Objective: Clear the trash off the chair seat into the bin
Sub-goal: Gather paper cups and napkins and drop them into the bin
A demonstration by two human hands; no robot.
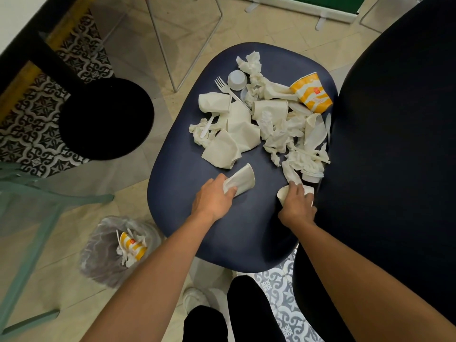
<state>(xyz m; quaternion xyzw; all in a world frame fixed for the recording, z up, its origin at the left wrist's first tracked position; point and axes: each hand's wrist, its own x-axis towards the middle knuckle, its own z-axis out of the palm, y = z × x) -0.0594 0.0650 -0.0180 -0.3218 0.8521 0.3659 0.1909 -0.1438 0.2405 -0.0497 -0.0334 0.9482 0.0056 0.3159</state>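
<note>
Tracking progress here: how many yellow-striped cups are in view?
2. One yellow-striped cup lies on the chair seat near its far right edge; the other is already in the bin on the floor. More may be hidden under the crumpled napkins.

Beige tiled floor (pixel 192 28), a round black stool (pixel 106 119) near a pale green chair frame (pixel 61 196)

Trash pile (pixel 261 119) on chair seat (pixel 197 223), toward its back; bin (pixel 103 257) on floor, left of seat
</note>
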